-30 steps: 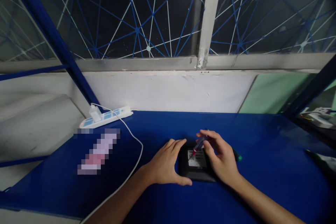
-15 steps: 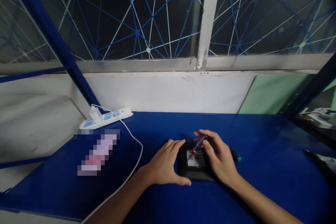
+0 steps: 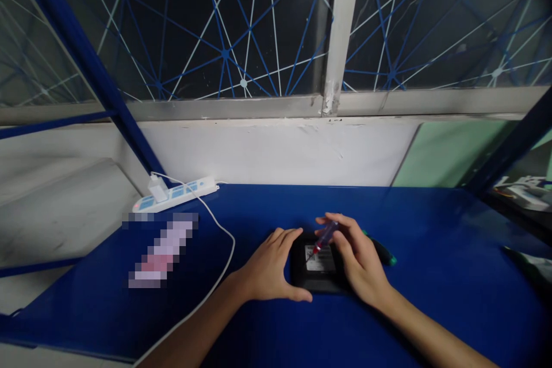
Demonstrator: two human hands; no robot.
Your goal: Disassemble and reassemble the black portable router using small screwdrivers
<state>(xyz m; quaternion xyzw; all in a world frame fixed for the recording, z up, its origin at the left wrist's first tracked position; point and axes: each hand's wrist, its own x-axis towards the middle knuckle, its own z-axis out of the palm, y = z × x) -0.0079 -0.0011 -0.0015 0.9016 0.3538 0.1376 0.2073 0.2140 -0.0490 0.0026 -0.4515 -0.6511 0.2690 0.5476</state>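
A flat black plastic device [image 3: 323, 284] with a white printed label [image 3: 321, 264] lies on the blue table between my hands. My left hand [image 3: 269, 270] holds its left side, fingers at the far edge and thumb along the near edge. In my right hand [image 3: 360, 256] is a small screwdriver [image 3: 326, 234] with a translucent purple handle and red collar. It slants down to the left, its thin shaft over the label's left part; whether the tip touches is too small to tell. Partly behind my right hand lies a black and green tool handle [image 3: 385, 252].
A white power strip [image 3: 176, 195] with a plugged-in adapter stands at the back left. Its white cable [image 3: 228, 256] runs across the blue table [image 3: 267, 207] under my left forearm. A blurred pink-white item [image 3: 164, 250] lies left. A dark-and-white packet [image 3: 528, 267] is at the right edge.
The device and both hands have shifted very slightly left and away from me. My right hand still holds the screwdriver over the label, and slightly more of the green-ended handle shows.
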